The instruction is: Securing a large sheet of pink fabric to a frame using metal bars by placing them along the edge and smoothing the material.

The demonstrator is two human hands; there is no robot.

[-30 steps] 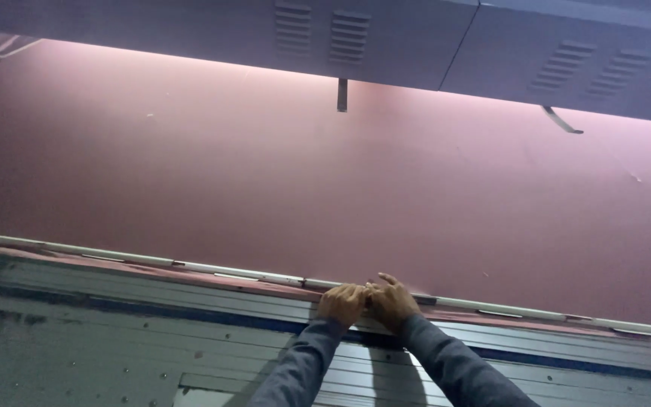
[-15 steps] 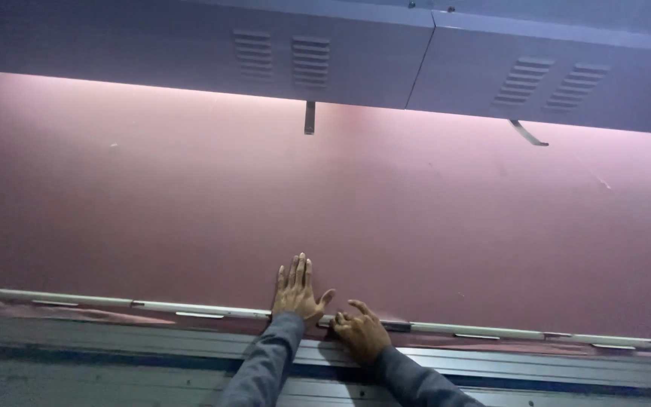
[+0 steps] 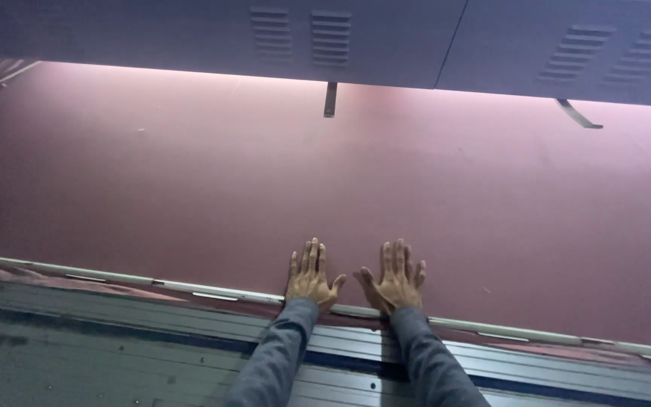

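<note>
Both hands lie flat on a wide reddish-brown sheet, just past its near edge.

The left hand (image 3: 310,275) and right hand (image 3: 395,279) rest palms down, fingers spread and gripping nothing, side by side on the sheet (image 3: 340,173); grey sleeves run back over a pale strip (image 3: 190,290) lining the edge, and over the grey metal table frame (image 3: 114,354); beyond, a grey machine housing (image 3: 386,38) with vent slots overhangs the sheet, seemingly lit from beneath.

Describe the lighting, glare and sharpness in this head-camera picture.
Head view: dim and purple-tinted overall; a bright glare band runs along the far edge of the reddish board under the grey vented housing; left hand and right hand, flat on the board, look reasonably sharp; corners darken.
</note>
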